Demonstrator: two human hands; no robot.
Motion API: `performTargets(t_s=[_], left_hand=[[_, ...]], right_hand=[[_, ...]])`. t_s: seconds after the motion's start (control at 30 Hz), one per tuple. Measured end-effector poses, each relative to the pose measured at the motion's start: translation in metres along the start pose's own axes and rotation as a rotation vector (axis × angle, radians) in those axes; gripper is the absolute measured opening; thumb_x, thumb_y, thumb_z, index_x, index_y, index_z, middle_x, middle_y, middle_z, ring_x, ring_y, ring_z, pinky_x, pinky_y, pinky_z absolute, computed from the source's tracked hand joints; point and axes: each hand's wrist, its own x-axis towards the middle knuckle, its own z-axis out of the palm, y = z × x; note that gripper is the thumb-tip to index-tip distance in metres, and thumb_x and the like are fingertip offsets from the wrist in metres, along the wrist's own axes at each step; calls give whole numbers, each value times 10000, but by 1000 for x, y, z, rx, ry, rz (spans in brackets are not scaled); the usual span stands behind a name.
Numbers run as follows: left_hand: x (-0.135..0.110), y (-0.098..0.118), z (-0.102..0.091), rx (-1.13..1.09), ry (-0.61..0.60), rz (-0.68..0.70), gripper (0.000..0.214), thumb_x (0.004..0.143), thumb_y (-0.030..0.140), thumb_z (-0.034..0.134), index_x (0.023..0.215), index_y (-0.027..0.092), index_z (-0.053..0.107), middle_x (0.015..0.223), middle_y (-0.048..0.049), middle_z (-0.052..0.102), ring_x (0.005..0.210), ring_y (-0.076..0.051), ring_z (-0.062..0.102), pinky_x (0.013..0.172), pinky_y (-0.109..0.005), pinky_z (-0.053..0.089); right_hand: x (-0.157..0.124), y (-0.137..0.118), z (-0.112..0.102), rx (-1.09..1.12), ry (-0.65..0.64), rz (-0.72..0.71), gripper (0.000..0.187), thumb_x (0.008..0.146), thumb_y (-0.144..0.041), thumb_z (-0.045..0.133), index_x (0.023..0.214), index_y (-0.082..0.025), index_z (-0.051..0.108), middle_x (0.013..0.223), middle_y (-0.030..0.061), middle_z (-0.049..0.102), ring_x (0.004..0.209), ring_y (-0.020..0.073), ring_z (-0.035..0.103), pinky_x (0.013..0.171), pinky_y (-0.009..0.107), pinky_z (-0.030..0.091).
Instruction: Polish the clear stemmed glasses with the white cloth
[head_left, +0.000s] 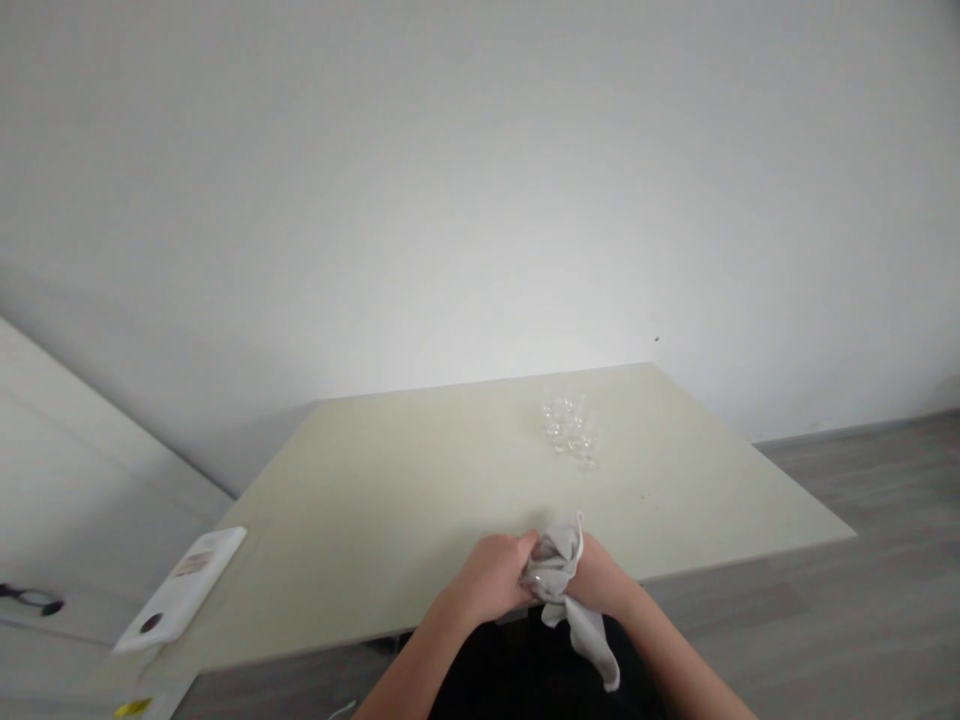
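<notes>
Close to the table's front edge, a light grey cloth (559, 552) is bunched between my two hands, one end hanging below the edge. My right hand (600, 578) is closed around the cloth from behind, its fingers mostly covered. Against the other side of the cloth, my left hand (495, 577) has its fingers curled in. A clear glint shows by its fingertips, but what it grips is too blurred to name. Further back on the table stands a cluster of small clear glass-like pieces (568, 425), too indistinct to tell their shape.
The pale table (405, 480) reaches back to a white wall (465, 200). At its left end lies a white flat object (184, 590) with a dark round spot. A white cabinet front (82, 500) with a dark handle stands at the left. Grey floor (885, 500) shows on the right.
</notes>
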Motion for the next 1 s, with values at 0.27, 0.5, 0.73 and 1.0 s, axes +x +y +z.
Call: performTargets(t_s=[0.27, 0.5, 0.73, 1.0], left_hand=[[0, 0, 2, 38, 26, -10, 272, 762, 330, 644, 1002, 224, 573, 911, -59, 695, 880, -273, 653, 706, -294, 417], [0, 3, 1, 41, 212, 140, 433, 798, 272, 637, 1200, 230, 481, 1099, -67, 644, 1048, -258, 569, 937, -371, 360], [-1, 8, 4, 156, 53, 145, 449, 779, 385, 669, 1163, 213, 516, 1040, -88, 668, 950, -273, 623, 873, -360, 424], [1, 0, 3, 58, 101, 108, 500, 711, 464, 710, 1126, 234, 554, 941, -64, 687, 881, -266, 639, 810, -331, 434]], right_hand=[[0, 5, 4, -80, -31, -52, 287, 909, -254, 422, 782, -178, 668, 816, 73, 693, 770, 185, 598, 816, 330, 480], [3, -7, -5, 142, 41, 24, 289, 903, -235, 414, 842, -175, 690, 858, 78, 696, 906, 212, 620, 927, 388, 464], [-10, 1, 5, 152, 72, 90, 130, 785, -219, 539, 747, -184, 658, 813, 55, 700, 790, 200, 620, 819, 348, 501], [-4, -11, 2, 193, 51, 90, 126, 762, -144, 542, 763, -190, 659, 816, 34, 692, 803, 204, 630, 821, 333, 492]])
